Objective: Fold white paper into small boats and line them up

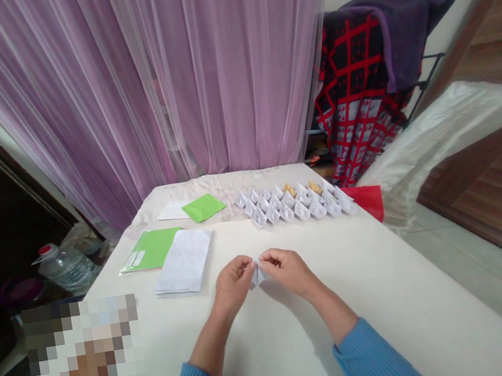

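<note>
My left hand (pixel 232 282) and my right hand (pixel 289 268) meet over the middle of the white table (pixel 389 293). Both pinch a small folded white paper piece (pixel 256 274) between their fingertips, just above the tabletop. A stack of white paper sheets (pixel 185 262) lies to the left of my left hand. Farther back, several folded white paper boats (pixel 295 203) stand in rows, with two yellowish ones (pixel 289 189) among them.
A green packet (pixel 149 249) lies beside the white stack, and a green sheet (pixel 203 207) over a white one sits behind. A red sheet (pixel 368 197) hangs at the table's right edge. A water bottle (pixel 64 264) stands left of the table. Pink curtains and draped cloths fill the back.
</note>
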Demonstrator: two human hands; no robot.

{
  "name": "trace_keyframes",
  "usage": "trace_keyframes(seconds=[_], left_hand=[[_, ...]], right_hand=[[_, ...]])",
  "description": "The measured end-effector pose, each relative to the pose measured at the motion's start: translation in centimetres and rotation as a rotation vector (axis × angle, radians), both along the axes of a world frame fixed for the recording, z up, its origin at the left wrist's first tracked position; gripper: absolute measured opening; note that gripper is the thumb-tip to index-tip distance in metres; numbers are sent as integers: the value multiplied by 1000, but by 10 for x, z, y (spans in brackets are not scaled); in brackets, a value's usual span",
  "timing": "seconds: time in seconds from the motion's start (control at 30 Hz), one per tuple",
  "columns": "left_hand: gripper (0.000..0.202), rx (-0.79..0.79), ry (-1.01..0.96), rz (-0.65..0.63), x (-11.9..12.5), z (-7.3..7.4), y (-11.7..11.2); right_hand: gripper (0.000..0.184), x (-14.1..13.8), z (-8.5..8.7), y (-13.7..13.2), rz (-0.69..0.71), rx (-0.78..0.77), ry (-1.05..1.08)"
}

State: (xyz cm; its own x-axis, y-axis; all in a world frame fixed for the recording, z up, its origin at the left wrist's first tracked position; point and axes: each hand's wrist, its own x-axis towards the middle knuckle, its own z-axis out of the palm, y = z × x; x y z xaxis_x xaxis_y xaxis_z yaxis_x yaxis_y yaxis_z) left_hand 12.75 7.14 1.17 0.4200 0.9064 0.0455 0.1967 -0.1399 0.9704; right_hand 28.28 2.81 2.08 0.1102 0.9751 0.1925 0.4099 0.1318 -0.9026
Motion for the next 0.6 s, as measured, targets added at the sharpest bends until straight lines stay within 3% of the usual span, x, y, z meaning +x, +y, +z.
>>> trace_keyframes(seconds=[0.17, 0.6], left_hand=[[35, -27, -86, -25, 4, 19, 1], [25, 44, -30, 17, 0, 37, -10]], right_hand=[[22, 6, 22, 2, 13, -7, -48], [20, -3, 39, -8, -12, 63, -152]])
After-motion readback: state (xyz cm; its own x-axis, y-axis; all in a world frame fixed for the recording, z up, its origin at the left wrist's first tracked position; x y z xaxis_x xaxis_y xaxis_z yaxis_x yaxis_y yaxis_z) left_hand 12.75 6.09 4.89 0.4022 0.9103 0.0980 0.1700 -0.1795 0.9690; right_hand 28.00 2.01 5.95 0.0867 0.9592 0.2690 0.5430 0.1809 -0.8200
